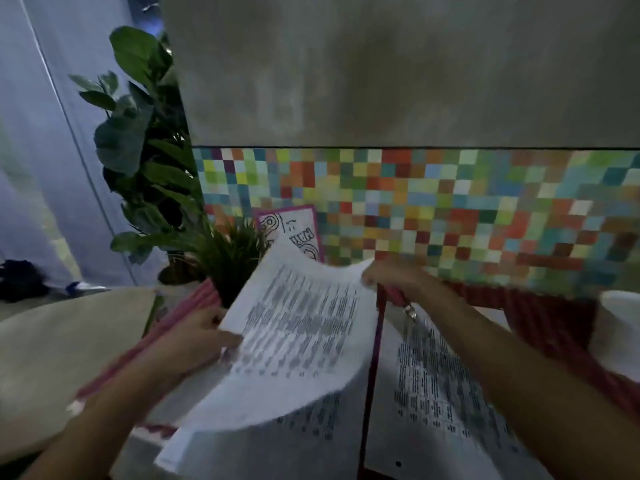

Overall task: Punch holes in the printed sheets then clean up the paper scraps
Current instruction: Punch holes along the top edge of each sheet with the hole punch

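While both hands hold one printed sheet (301,327) clear of the worktop (138,459), the left hand (207,336) pinches its left edge, thumb on top and fingers beneath, and the right hand (391,278) curls round its far right corner. The printed sheet bows between the two grips, tilted, above further flat sheets (433,379) that lie toward the near edge of the worktop, parted by a dark red strip (375,358) of uncertain identity. A small dark dot (398,464) at the near margin of the right-hand flat sheet resembles a punched hole; motion blur prevents confirmation. On that evidence, punching is judged at least begun. No punch and no paper scraps can be made out, so clean-up appears outstanding. A red striped cloth (554,323) covers the worktop toward its right edge. Potted plants (149,150) stand at its far left corner, beside a multicoloured tiled wall (450,202).
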